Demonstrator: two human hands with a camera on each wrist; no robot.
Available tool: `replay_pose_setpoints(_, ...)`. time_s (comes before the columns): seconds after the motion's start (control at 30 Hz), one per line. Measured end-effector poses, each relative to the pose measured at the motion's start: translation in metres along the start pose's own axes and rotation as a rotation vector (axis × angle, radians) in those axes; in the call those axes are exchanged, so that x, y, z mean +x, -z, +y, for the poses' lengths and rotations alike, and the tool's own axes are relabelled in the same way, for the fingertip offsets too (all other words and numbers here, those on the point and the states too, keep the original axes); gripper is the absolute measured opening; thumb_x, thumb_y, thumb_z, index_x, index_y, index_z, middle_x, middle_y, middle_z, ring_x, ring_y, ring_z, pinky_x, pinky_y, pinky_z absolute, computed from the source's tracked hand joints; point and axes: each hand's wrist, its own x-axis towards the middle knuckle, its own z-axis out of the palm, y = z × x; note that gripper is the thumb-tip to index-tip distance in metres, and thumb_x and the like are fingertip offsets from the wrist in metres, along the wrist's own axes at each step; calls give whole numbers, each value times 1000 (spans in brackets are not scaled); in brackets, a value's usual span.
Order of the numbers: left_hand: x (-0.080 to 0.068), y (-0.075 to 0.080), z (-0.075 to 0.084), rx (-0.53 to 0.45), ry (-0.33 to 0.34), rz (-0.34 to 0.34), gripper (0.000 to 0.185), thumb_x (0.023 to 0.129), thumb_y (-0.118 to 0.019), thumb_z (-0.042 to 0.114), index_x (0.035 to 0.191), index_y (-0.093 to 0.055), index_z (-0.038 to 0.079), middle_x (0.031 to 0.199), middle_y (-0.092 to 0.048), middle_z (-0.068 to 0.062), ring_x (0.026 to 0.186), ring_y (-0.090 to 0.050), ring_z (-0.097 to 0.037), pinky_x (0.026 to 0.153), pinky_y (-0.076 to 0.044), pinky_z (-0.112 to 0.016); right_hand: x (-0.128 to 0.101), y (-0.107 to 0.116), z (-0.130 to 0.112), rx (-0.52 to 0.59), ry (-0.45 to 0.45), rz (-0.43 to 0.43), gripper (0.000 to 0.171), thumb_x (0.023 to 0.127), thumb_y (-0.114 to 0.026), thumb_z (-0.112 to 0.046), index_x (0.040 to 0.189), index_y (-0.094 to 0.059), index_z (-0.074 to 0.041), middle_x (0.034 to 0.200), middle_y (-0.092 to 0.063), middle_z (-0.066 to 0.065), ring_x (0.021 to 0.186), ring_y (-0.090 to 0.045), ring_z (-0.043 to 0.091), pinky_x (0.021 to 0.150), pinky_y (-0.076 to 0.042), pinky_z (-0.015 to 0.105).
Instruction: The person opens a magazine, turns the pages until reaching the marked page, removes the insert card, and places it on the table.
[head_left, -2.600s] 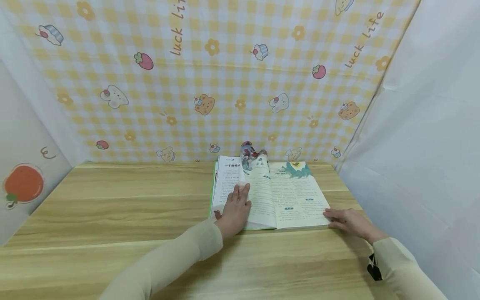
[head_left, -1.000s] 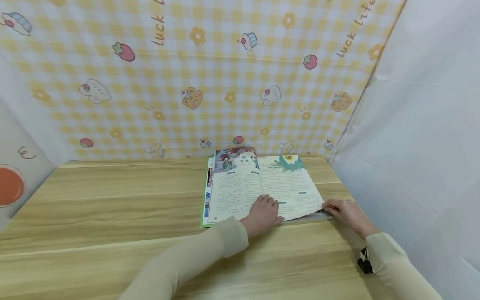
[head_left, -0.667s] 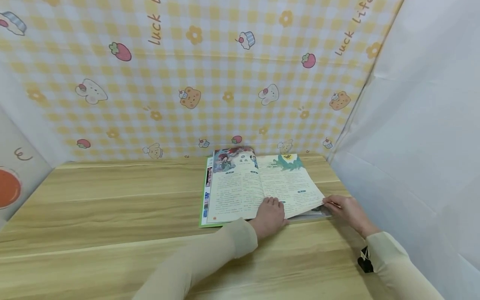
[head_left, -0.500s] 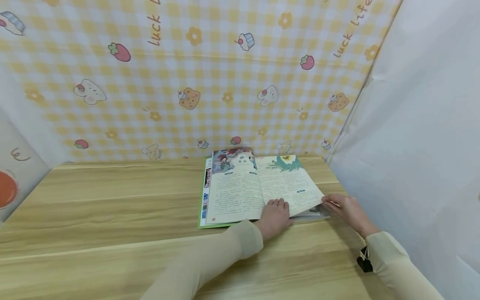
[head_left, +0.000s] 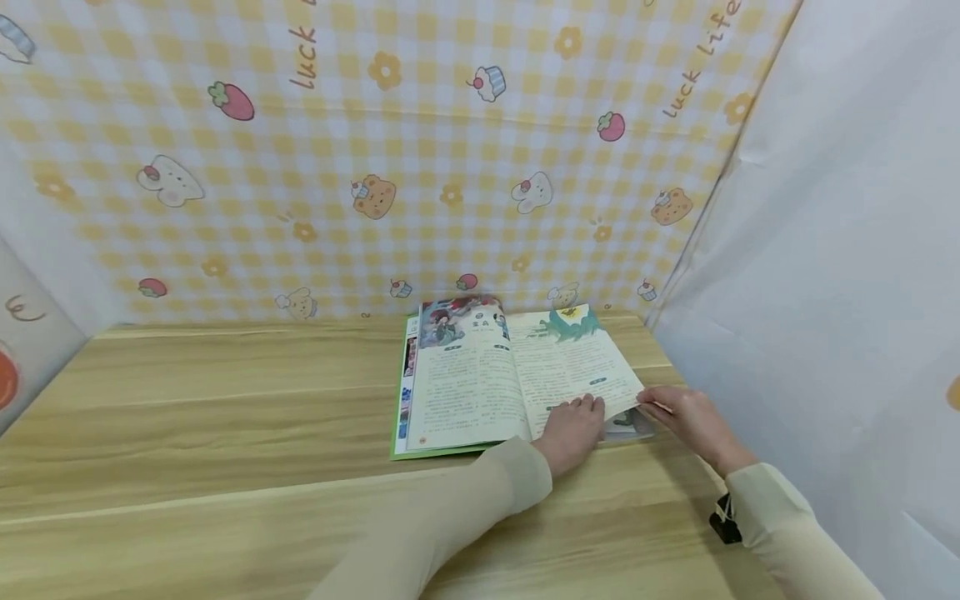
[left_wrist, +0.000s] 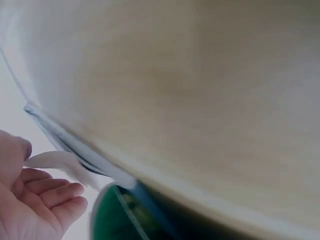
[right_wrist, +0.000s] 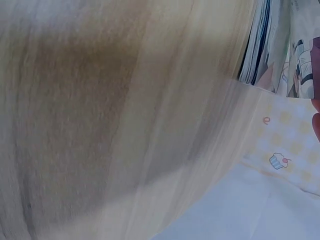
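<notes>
An open magazine [head_left: 468, 392] with a green-edged cover lies on the table against the back cloth. My right hand [head_left: 690, 421] pinches the lower right corner of the right page [head_left: 577, 358], which is lifted off the sheets below. A picture page [head_left: 621, 423] shows underneath. My left hand [head_left: 573, 429] rests on that right page's lower edge, fingers fairly straight. In the left wrist view, a curled page edge [left_wrist: 60, 161] passes by the left hand's [left_wrist: 35, 200] thumb. The right wrist view shows only fingertips [right_wrist: 317, 120] at its edge, beside the raised page [right_wrist: 302, 70].
The wooden table [head_left: 225, 417] stretches left and in front of the magazine. A yellow checked cloth [head_left: 420, 150] hangs right behind it, and a white cloth wall [head_left: 840, 250] borders the right side. A black tag [head_left: 724, 520] hangs at the right sleeve.
A page was turned over to the left after the earliest frame. Since then, my left hand has slid right along the page's lower edge, while my right hand has lifted the right page's corner.
</notes>
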Motion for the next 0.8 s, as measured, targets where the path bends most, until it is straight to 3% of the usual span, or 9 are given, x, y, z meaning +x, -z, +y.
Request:
replay_pose_setpoints(0.17,8,6,4,-13,-1,46,46,96,-54,21,139,-42,12,124,-61,2,90,-65,-7,66,-52,-18,0,1,-2,-5,8,12,21,68,-76,4,86,-72,-6,84,-73,6,75,-69,23,63,-54,37)
replay_pose_setpoints(0.37,9,8,-4,-38,34,10,58,96,-52,15,148,-26,10,124,-62,4,78,-66,-8,61,-51,-20,-4,0,-1,23,-135,-24,47,74,-73,5,118,-59,6,109,-65,25,92,-64,40,75,-52,50)
replay_pose_setpoints(0.43,7,8,-10,-57,58,7,65,96,-53,14,150,-18,8,114,-66,3,72,-65,-8,57,-50,-20,-7,-1,1,30,-191,-66,53,75,-73,3,124,-54,8,114,-61,28,97,-61,45,80,-49,54)
replay_pose_setpoints(0.53,4,8,-22,-86,95,53,72,94,-54,12,151,-10,5,91,-69,1,59,-59,-9,51,-46,-21,-11,-3,5,67,-252,-210,54,80,-72,-6,128,-51,7,121,-57,29,104,-58,47,86,-46,56)
replay_pose_setpoints(0.67,3,9,-32,-175,168,86,78,92,-54,7,150,-2,2,72,-64,-2,51,-54,-11,46,-42,-23,-15,-10,8,155,-259,-386,58,84,-70,-18,131,-48,8,127,-54,29,113,-54,45,94,-42,55)
replay_pose_setpoints(0.8,3,9,-37,-259,240,65,88,88,-57,3,150,5,3,68,-62,-4,52,-54,-13,47,-42,-24,-16,-17,7,201,-225,-415,56,85,-70,-20,129,-51,9,126,-55,28,115,-53,43,95,-42,52)
